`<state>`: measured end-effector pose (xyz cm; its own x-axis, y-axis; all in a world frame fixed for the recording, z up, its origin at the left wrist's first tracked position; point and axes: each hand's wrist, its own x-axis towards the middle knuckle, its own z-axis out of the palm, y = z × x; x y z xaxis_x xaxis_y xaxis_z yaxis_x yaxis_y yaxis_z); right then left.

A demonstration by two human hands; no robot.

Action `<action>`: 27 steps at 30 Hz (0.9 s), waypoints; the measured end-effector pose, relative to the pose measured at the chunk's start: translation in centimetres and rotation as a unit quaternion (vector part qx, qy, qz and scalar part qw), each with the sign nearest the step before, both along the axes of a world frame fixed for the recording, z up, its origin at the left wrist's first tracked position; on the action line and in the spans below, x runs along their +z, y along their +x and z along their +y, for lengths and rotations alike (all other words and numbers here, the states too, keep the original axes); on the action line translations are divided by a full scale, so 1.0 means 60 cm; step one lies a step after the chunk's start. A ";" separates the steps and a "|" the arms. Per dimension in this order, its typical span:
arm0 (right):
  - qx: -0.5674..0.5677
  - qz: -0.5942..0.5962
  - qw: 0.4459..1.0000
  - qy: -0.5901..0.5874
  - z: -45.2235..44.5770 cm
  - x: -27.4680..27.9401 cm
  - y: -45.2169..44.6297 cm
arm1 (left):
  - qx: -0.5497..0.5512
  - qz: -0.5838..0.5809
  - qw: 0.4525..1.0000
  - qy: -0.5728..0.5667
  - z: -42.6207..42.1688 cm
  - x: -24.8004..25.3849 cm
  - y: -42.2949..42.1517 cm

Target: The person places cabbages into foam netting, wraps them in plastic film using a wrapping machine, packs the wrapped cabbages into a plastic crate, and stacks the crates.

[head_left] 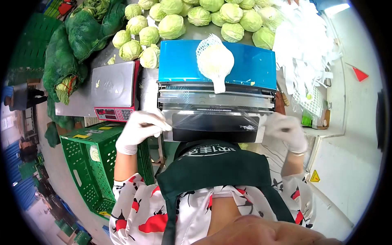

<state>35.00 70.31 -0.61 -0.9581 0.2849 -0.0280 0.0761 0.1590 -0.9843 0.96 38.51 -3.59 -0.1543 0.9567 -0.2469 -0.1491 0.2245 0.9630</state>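
Both my hands wear white gloves. My left hand (143, 128) pinches the left edge of a sheet of clear cling film (192, 116) at the wrapping machine's front. Over on the right, my right hand (286, 131) has its fingers closed at the film's other edge, slightly blurred. The film stretches between them above the black plate (204, 134) of the wrapping machine (175, 96). On the machine's blue top (175, 61) rests a cabbage (218, 61) in a white foam net, its gathered end pointing toward me.
Loose cabbages (171, 26) crowd the table's far side. A scale (114, 85) stands left of the machine, with green mesh sacks (61, 61) beyond it. White foam nets (304, 45) are heaped at right. A green crate (87, 163) sits below my left hand.
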 end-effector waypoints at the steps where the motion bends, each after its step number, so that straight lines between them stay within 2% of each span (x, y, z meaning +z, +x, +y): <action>1: 0.065 0.091 0.994 0.010 0.028 0.007 -0.001 | 0.097 -0.067 0.991 0.065 0.025 0.004 0.003; 2: 0.055 0.127 0.989 0.046 0.071 -0.002 -0.014 | 0.181 -0.123 0.965 0.142 0.051 0.008 0.006; 3: -0.116 -0.089 0.988 0.046 0.058 0.033 -0.050 | 0.201 -0.059 0.961 0.181 0.110 0.026 0.002; 5: -0.086 0.016 0.986 0.141 0.087 -0.011 -0.174 | 0.157 0.227 0.948 0.162 0.196 -0.055 -0.038; 6: -0.003 -0.006 0.969 0.247 0.123 -0.070 -0.214 | 0.102 0.372 0.913 0.133 0.233 -0.103 -0.056; 7: 0.057 0.013 0.925 0.376 0.145 -0.132 -0.248 | 0.052 0.421 0.895 0.138 0.268 -0.159 -0.064; 8: 0.090 0.027 0.896 0.433 0.151 -0.188 -0.275 | 0.024 0.488 0.864 0.123 0.295 -0.205 -0.058; 9: 0.094 -0.025 0.937 0.334 0.135 -0.204 -0.299 | -0.018 0.467 0.877 0.113 0.322 -0.212 -0.048; 10: 0.048 -0.036 0.982 0.180 0.120 -0.216 -0.313 | 0.020 0.294 0.951 0.094 0.340 -0.210 -0.034; 12: 0.003 -0.079 0.978 0.193 0.123 -0.223 -0.316 | 0.053 0.238 0.967 0.077 0.348 -0.226 -0.034; 15: -0.024 -0.046 0.998 0.019 0.108 -0.258 -0.289 | 0.079 0.162 0.979 0.096 0.334 -0.241 -0.024; 17: -0.063 -0.071 0.983 -0.155 0.046 -0.222 -0.257 | 0.093 0.059 0.994 0.004 0.308 -0.204 0.000; 18: -0.088 -0.097 0.957 -0.261 0.011 -0.187 -0.238 | 0.101 0.006 0.994 -0.046 0.289 -0.185 0.018; 19: -0.093 -0.143 0.962 -0.215 -0.012 -0.173 -0.207 | 0.094 0.007 0.995 -0.013 0.266 -0.176 0.040; 20: -0.094 -0.189 0.962 -0.171 -0.035 -0.159 -0.175 | 0.043 0.065 0.996 -0.053 0.237 -0.141 0.060; 22: -0.065 -0.307 0.941 -0.130 -0.091 -0.106 -0.115 | -0.017 0.038 0.998 -0.052 0.172 -0.141 0.108; 23: -0.061 -0.323 0.935 -0.133 -0.123 -0.109 -0.079 | -0.057 0.039 0.996 -0.058 0.138 -0.148 0.131; 24: -0.051 -0.250 0.963 -0.086 -0.155 -0.145 -0.033 | -0.097 0.041 0.992 -0.062 0.110 -0.159 0.151; 26: -0.035 -0.346 0.920 -0.182 -0.191 -0.181 -0.002 | -0.161 -0.009 0.972 -0.172 0.077 -0.183 0.177; 27: -0.040 -0.360 0.908 -0.209 -0.195 -0.191 -0.006 | -0.106 -0.086 0.975 -0.177 0.057 -0.239 0.197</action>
<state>34.65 58.58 -12.10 -0.6251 0.1732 -0.7611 0.7190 -0.2516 -0.6478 12.80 41.94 -17.92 0.1099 0.8123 -0.5728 -0.2154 0.5821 0.7841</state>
